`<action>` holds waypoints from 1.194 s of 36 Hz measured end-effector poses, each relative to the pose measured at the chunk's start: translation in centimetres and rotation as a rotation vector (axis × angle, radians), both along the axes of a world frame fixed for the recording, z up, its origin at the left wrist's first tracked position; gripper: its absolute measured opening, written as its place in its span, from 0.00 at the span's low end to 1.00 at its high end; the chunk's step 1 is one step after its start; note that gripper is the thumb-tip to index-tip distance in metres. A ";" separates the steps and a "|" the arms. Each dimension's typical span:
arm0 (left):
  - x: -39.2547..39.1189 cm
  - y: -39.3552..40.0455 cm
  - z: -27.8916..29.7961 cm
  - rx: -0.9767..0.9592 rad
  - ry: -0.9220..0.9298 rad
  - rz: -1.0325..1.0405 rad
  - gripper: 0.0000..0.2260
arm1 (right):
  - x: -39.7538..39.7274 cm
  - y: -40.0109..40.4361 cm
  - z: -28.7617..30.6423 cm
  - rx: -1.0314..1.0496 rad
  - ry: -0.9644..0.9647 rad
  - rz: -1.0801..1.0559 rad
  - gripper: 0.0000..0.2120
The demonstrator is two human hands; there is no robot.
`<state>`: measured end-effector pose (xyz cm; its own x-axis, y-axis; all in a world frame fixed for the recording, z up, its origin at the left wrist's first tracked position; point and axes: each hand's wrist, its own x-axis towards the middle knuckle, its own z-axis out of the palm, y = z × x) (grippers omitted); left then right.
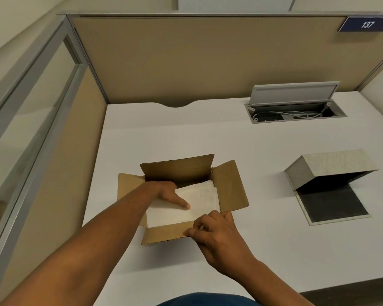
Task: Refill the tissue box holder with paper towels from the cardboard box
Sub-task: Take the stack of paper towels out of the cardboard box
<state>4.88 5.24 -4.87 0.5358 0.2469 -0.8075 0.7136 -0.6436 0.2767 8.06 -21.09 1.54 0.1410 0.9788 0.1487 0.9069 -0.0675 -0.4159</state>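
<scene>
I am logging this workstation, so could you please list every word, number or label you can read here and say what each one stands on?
"137": white digits on the dark blue plate, fixed at the top right of the tan partition.
No other text can be read: the cardboard box, the paper towels and the tissue box holder show no print on the faces in view.

Bare white worktop [164, 133] lies open behind the brown cardboard box [230, 188] and between it and the grey hinged tissue box holder [327, 166] to its right. The box's four raised flaps fence its opening. Tan partition panels [186, 58] wall the back and left; a lidded cable well [294, 107] breaks the far right surface.
</scene>
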 end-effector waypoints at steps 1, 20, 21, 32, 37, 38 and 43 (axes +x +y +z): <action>0.0 0.0 -0.1 -0.014 -0.004 0.008 0.35 | 0.0 0.0 0.0 -0.004 0.002 0.000 0.14; -0.3 -0.3 0.3 -0.074 -0.013 0.047 0.37 | 0.2 0.8 0.4 0.013 -0.023 0.002 0.13; -0.3 -0.2 0.3 -0.113 0.008 0.059 0.36 | 0.2 0.7 0.5 0.011 -0.023 0.004 0.13; -0.8 -0.3 0.4 -0.143 -0.014 0.056 0.30 | 0.1 0.7 0.7 -0.015 -0.003 0.006 0.13; -0.9 -0.4 0.8 -0.175 -0.003 0.093 0.33 | 0.1 1.0 1.4 -0.009 0.024 0.015 0.14; -1.0 -0.5 0.8 -0.193 0.008 0.103 0.34 | 0.1 1.0 1.6 -0.009 0.024 0.017 0.14; -1.1 -0.5 1.5 -0.228 0.035 0.130 0.33 | 0.1 1.1 2.3 -0.006 0.039 0.029 0.15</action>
<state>3.75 4.78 -3.40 0.4825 0.1212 -0.8675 0.7978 -0.4697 0.3781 8.19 -20.00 3.81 0.1181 0.9834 0.1376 0.8915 -0.0440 -0.4508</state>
